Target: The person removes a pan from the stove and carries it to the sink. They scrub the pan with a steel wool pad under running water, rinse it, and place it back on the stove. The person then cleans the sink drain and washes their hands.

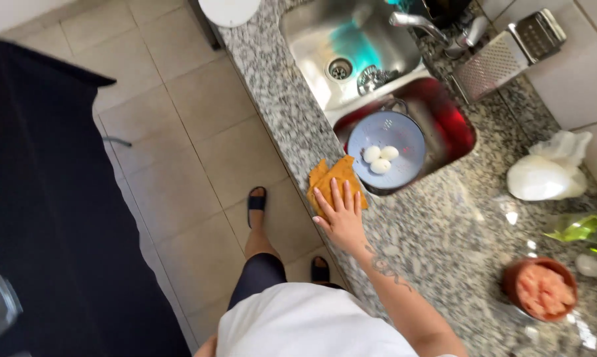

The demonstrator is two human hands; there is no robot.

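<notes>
- We look down from head height at a speckled grey stone table (444, 225) that runs along the right, with a beige tiled floor (179, 165) to the left.
- The right hand (341, 215) lies flat, palm down and fingers spread, on a folded orange cloth (335, 175). It presses on the cloth rather than gripping it.
- The cloth sits at the front edge of the table, the edge nearest the person, with one corner touching the rim of the sink.
- A sliver of skin at the bottom edge, beside the white shirt, may be the left hand. We cannot tell whether it is released or clenched.
- Just beyond the cloth, a round pale blue bowl (386, 149) rests in the near sink basin and holds three white eggs (380, 158). Red (454, 125) shows around it.
- Further along, a steel sink basin (351, 39) has a tap (431, 26) above it. A metal grater (493, 63) leans near the back edge of the table.
- Toward the back edge lie a white plastic bag (543, 175) and something green (586, 228). A brown bowl of pinkish food (542, 289) stands well apart from the hand.
- We judge that the hand is wiping, or is about to gather up the cloth.
- Either move calls for steady, even pressure so that the cloth does not slide off the front edge or into the sink.
</notes>
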